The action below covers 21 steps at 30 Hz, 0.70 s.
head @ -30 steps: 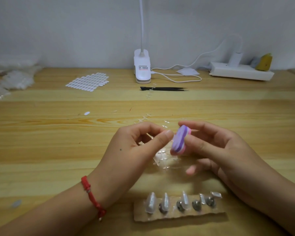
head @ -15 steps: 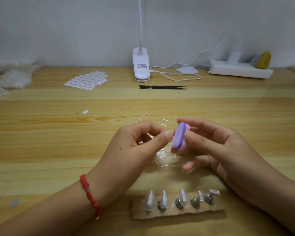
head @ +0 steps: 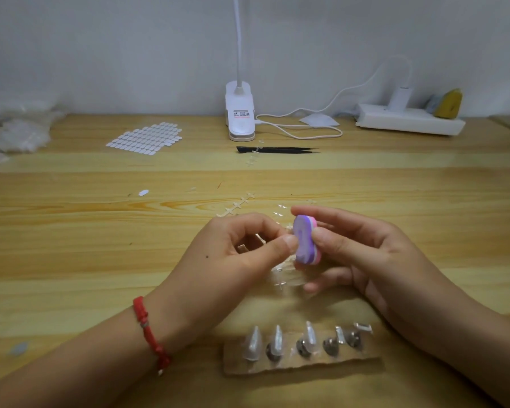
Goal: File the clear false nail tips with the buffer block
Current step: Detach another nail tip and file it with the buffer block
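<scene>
The nail tip (head: 288, 231) being worked is clear and shows only as a faint glint at the left hand's pinch, right against the broad purple face of the buffer block (head: 305, 241). Expect it to be very light, thin, springy and slick; grip it by its side edges near the base, leaving the free edge exposed to the block (too hard a squeeze may flex or flick it away). The left hand (head: 242, 254) has thumb and forefinger closed together on this tip, the other fingers curled. The right hand (head: 365, 254) holds the block upright between thumb and forefinger, its lower fingers loose. The block looks foam-cored and light, so pinching its narrow edges should suffice. Both hands hover above the wooden table (head: 71, 260); loose clear tips (head: 286, 276) lie beneath them, and a cardboard strip (head: 301, 365) carrying mounted tips lies nearer the person.
</scene>
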### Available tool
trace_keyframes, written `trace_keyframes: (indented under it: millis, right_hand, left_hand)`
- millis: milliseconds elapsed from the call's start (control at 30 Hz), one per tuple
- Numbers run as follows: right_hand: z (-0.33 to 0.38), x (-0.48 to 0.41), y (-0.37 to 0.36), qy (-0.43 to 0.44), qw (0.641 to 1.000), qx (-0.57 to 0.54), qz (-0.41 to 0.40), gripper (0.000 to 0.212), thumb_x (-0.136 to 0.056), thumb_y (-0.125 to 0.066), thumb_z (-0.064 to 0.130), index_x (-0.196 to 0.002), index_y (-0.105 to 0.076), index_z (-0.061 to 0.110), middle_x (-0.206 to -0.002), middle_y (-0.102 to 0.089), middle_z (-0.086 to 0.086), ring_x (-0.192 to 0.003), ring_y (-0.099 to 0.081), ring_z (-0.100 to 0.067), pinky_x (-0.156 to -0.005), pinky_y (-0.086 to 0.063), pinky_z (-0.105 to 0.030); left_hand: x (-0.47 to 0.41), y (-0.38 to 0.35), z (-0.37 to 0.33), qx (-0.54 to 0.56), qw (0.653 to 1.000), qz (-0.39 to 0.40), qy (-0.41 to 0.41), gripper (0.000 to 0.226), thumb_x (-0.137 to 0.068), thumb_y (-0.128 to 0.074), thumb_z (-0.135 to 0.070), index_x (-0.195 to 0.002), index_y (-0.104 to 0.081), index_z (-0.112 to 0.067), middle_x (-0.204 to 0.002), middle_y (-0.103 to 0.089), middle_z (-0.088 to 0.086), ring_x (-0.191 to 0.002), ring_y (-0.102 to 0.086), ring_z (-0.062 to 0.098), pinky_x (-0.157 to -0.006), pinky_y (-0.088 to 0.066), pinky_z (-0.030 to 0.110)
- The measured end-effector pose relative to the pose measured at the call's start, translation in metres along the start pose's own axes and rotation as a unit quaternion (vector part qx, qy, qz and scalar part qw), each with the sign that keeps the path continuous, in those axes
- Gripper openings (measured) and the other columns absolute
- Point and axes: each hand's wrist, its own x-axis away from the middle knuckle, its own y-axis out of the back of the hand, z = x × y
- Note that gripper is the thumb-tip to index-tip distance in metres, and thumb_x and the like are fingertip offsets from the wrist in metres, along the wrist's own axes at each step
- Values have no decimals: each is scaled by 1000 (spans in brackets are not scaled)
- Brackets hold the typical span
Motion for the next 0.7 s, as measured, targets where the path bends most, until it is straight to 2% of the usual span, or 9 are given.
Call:
trace_keyframes:
  millis: [133,233,333,500,600,700]
  right_hand:
    - [0,1,0,-11,999,22,28,29,-82,-63,25,-108,-74,29,-96,-75,-3,-69,-70,-17,-65,-59,-26]
    - [-1,-1,1,-8,1000,-2,0,31,-81,-62,24,-109,-74,28,-98,-75,-7,-70,-69,-19,-62,-58,-25]
    - [0,-1,0,-15,1000,14,12,30,-80,-63,26,-108,-75,29,-95,-75,-4,-68,-69,-19,-64,-58,-26]
    - [-1,-1,0,-5,1000,17,0,30,-82,-62,27,-109,-74,30,-101,-75,-4,-71,-70,-21,-65,-58,-26]
    - [0,-1,0,-11,1000,23,19,29,-82,-60,25,-106,-75,29,-99,-75,0,-69,-68,-17,-62,-57,-24]
    - [-2,-3,-2,0,1000,22,8,29,-84,-59,26,-108,-75,31,-103,-75,-1,-73,-69,-17,-64,-57,-25]
  left_hand:
    - [0,0,-1,23,1000,-17,0,19,-74,-63,-36,-70,-69,-18,-57,-54,-12,-54,-46,6,-52,-37,13]
    - [3,-4,-2,-12,1000,12,-14,18,-74,-63,-35,-69,-69,-19,-56,-54,-12,-52,-45,4,-51,-36,12]
    - [2,-1,-2,9,1000,-18,-10,22,-73,-64,-37,-70,-69,-16,-56,-55,-12,-54,-46,5,-52,-36,12]
    - [3,-4,-4,-6,1000,21,-11,18,-73,-64,-35,-69,-70,-18,-57,-56,-8,-54,-47,5,-52,-38,14]
    - [2,-3,-2,17,1000,-6,-3,20,-72,-65,-37,-71,-71,-18,-58,-57,-8,-54,-47,6,-53,-38,15]
    - [3,-5,-4,-3,1000,9,-16,18,-73,-68,-35,-69,-71,-18,-57,-57,-9,-52,-47,4,-52,-37,13]
